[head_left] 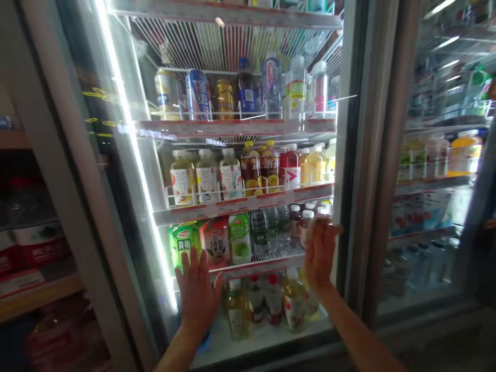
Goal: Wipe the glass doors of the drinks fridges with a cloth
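My left hand [198, 294] is raised with its fingers spread, in front of the lower left shelf. It is nearest to a green pouch [185, 238] and a red pouch [215, 242]. My right hand [321, 256] is up in front of the right end of the same shelf, fingers stretched and seen partly from the side. Behind it stand small bottles with white caps [306, 221], partly covered by the hand. Between the hands are a green pouch with a light label [239, 238] and clear water bottles [260, 235]. Both hands appear to hold nothing.
A lit drinks fridge [248, 267] fills the middle, with bottles and cans on several wire shelves. A bright light strip [127, 119] runs down its left side. Another drinks cabinet [437, 186] is at right; wooden shelves [42, 289] with dark red packs are at left.
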The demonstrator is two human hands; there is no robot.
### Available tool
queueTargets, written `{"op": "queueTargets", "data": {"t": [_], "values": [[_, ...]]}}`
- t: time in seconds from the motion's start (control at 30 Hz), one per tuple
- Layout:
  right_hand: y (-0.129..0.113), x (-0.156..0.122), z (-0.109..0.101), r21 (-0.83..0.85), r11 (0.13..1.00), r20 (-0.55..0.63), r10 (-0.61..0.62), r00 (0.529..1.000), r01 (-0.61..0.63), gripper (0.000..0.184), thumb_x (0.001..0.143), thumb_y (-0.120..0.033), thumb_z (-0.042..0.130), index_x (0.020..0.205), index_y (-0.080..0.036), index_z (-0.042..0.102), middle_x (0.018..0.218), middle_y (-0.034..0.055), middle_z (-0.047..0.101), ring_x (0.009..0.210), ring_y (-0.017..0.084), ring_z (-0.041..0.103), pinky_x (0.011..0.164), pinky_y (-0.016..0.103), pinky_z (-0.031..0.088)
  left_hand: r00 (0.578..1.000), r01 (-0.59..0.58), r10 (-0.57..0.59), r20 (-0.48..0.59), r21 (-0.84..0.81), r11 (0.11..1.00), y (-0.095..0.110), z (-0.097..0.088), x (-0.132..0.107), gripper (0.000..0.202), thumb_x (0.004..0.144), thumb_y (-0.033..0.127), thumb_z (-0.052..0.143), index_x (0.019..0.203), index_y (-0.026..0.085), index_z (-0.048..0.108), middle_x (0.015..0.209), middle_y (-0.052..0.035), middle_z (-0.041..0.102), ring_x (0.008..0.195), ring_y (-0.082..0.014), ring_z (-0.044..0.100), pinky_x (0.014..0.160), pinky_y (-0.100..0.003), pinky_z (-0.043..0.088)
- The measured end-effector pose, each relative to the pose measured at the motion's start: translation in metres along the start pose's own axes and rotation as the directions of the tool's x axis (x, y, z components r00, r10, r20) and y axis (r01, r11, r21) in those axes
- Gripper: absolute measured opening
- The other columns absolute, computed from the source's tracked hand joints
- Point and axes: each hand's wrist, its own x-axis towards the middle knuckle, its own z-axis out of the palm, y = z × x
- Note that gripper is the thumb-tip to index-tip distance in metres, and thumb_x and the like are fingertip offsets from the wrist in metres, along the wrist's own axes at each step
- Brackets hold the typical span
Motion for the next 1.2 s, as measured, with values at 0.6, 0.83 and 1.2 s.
{"op": "queueTargets", "data": {"t": [0.6,0.83,1.2], "values": [[-0.035,-0.003,0.011,0.041,0.989,0.07,-0.147,0.987,0.145,0.063,0.088,-0.013,0.038,0.146,-0.023,0.017,0.152,0.0076,0.021,0.139,0.027,0.02,0.109,0.054,0.029,0.999,-0.033,0.032,0.026,0.002,0.999,-0.003,0.0,-0.006,0.075,0.088,0.034,0.046,0.146,0.02,0.0,0.154,-0.0125,0.007,0.141,-0.0319,0.005,0.111,-0.056,0.014],[-0.015,0.01,0.002,0.042,0.979,0.119,-0.202,0.972,0.198,0.06,0.088,-0.015,0.04,0.145,-0.026,0.022,0.149,0.0059,0.03,0.137,0.026,0.026,0.109,0.051,0.031,0.997,-0.068,0.068,0.045,-0.002,0.998,-0.013,-0.02,-0.001,0.073,0.088,0.031,0.046,0.147,0.023,0.003,0.154,-0.0104,0.013,0.141,-0.0271,0.011,0.113,-0.05,0.016],[-0.074,0.009,0.019,0.136,0.933,0.201,-0.356,0.913,0.334,0.065,0.086,-0.011,0.037,0.146,-0.024,0.016,0.15,0.0042,0.026,0.139,0.025,0.022,0.112,0.049,0.027,0.997,0.075,-0.074,-0.024,0.011,0.997,-0.012,-0.014,0.018,0.076,0.089,0.035,0.045,0.146,0.02,-0.002,0.154,-0.0127,0.003,0.141,-0.0319,0.006,0.111,-0.054,0.019]]}}
